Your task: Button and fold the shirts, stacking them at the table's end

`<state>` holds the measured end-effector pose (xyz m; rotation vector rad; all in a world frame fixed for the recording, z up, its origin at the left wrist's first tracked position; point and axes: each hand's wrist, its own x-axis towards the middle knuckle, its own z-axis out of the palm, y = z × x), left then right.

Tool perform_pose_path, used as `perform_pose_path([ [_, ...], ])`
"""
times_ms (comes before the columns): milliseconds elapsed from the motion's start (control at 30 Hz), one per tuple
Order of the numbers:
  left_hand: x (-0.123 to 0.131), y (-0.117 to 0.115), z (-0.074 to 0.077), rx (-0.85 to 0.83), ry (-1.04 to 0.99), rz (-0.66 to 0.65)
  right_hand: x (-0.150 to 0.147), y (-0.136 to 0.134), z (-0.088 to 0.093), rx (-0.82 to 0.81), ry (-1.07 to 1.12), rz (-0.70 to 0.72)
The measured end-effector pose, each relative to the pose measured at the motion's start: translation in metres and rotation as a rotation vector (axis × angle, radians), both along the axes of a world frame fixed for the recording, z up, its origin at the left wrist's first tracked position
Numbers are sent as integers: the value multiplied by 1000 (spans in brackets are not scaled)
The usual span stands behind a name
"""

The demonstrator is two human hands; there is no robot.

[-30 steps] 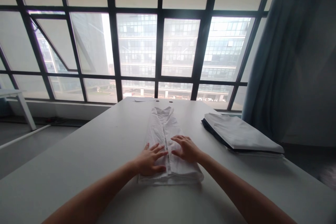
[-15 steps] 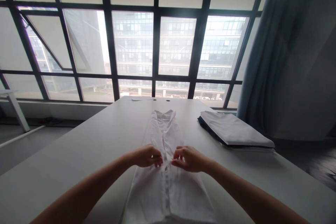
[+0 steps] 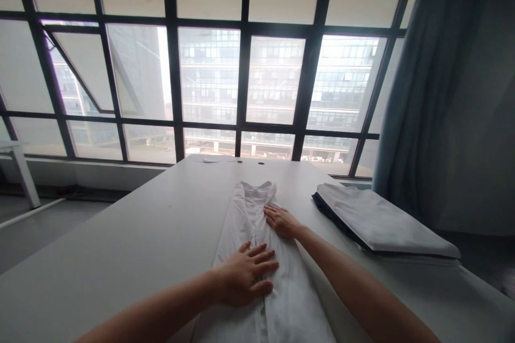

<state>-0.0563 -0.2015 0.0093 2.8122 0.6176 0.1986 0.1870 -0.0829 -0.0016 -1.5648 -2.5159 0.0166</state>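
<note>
Left forearm and right forearm bare out to frame edge. Left hand, right hand: bare skin, slim fingers.

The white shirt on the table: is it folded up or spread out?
Spread out. The white shirt lies lengthwise on the table, running past the bottom of the view, under the left hand and right hand.

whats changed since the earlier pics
The near end of the white garment, folded up at first, now lies opened out toward the person. The left hand and right hand have let go of the cloth they gathered at its centre and now press flat on it, the left nearer the person, the right further up. The folded cloth stack stayed put.
</note>
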Motion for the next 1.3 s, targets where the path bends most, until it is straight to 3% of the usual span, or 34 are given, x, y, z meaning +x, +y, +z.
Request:
perform_pose_path([
  [233, 1, 5, -1, -52, -39, -9, 11, 97, -6, -49, -28, -184],
  [467, 5, 28, -30, 111, -47, -60, 45, 146, 8, 135, -37, -193],
  [633, 7, 38, -47, 189, -55, -72, 60, 160, 24, 144, -126, -151],
  [833, 11, 41, -58, 240, -87, -76, 50, 171, 40, 100, -331, -163],
  [1067, 12, 42, -58, 227, -74, -83, 39, 172, 16, 194, -336, -429],
  [1200, 10, 39, -52, 164, -80, -69, 38, 164, 20, 299, -181, -696],
  [1300, 7, 31, -38, 79, -74, -65, 33, 140, 27, 265, -71, -705],
])
